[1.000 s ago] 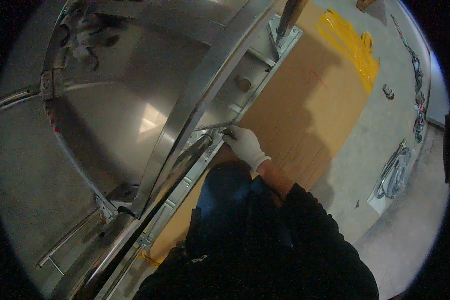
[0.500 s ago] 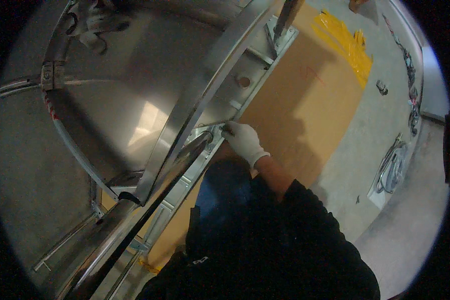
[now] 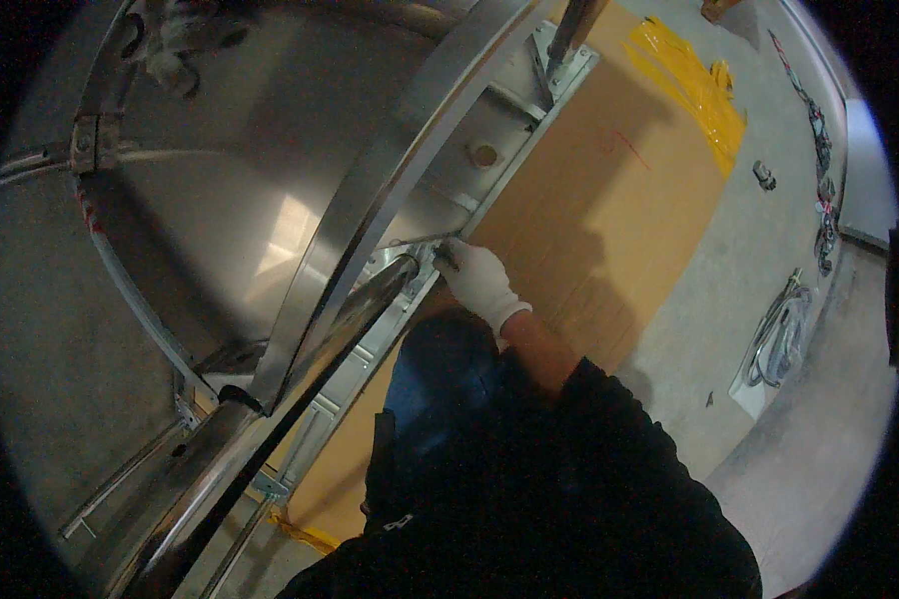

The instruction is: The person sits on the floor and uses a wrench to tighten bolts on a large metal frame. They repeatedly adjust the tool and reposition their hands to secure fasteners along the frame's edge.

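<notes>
At the far left, a thin grey bent tube [image 3: 135, 285] with a red patch runs down past a square grey metal clamp [image 3: 95, 143]. Next to them is a lumpy grey thing [image 3: 175, 50], too dim to name. A big, shiny, grey metal sheet [image 3: 230, 200] fills this side, with a patch of light on it. A wide, flat, silver metal bar [image 3: 375, 175] slants across in front of the sheet.

Right of the bar, a round, shiny metal pipe [image 3: 380, 297] comes up to the corner of a long silver metal frame [image 3: 355, 369]. The frame lies along the edge of a big, flat, brown cardboard sheet [image 3: 589, 200]. The right hand [image 3: 474, 278], in a white cloth glove, is at that corner, just beside the end of the pipe. Its fingers are bent and there is something small and dark at the tips. I cannot tell how far open its grip is, or if it has hold of that thing. The left hand is out of sight, so I cannot tell about its grip.

Farther right, crinkly yellow plastic [image 3: 699, 100] is on the cardboard's edge. Then, on the grey floor [image 3: 689, 379], come a small dark lump [image 3: 764, 176], a grey coil of cable [image 3: 781, 334] and a long dark bunch of wires [image 3: 824, 160].
</notes>
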### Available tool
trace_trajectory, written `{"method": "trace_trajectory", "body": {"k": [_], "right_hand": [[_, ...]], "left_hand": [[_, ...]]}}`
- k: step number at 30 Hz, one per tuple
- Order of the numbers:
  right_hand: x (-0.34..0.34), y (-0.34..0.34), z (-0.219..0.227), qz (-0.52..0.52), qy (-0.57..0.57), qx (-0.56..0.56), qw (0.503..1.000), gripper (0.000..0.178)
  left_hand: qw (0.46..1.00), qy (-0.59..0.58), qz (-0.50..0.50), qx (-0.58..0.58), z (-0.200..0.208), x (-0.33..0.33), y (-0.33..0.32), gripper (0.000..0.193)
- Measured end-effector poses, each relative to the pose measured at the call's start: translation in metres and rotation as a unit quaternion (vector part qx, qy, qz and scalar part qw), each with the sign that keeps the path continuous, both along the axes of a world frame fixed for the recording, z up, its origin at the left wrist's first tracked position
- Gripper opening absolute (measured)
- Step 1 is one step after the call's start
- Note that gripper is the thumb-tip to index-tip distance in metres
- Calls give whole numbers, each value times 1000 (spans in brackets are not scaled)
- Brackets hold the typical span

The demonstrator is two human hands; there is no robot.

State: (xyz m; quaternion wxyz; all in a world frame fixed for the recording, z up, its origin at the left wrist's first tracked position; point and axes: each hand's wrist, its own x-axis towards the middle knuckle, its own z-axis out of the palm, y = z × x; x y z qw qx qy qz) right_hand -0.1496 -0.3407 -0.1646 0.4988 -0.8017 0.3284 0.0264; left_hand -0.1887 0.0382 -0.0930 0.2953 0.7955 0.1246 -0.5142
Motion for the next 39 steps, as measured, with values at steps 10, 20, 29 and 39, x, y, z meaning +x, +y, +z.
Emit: {"method": "trace_trajectory", "body": {"k": [10,20,29,39], "right_hand": [[0,1,12,8,50,-3,999,25],[5,12,18,-14,64,-108,992,21],[11,14,22,113,106,-256,954,18],[9,-12,22,303,73,-312,898,18]], "left_hand": [[1000,-14,6,-26,-4,8,18,27],[992,-72,2,-100,-1,33,27,27],[923,-262,-23,-282,10,81,-72,27],[674,-472,-539,-181,-100,184,-208,81]]}}
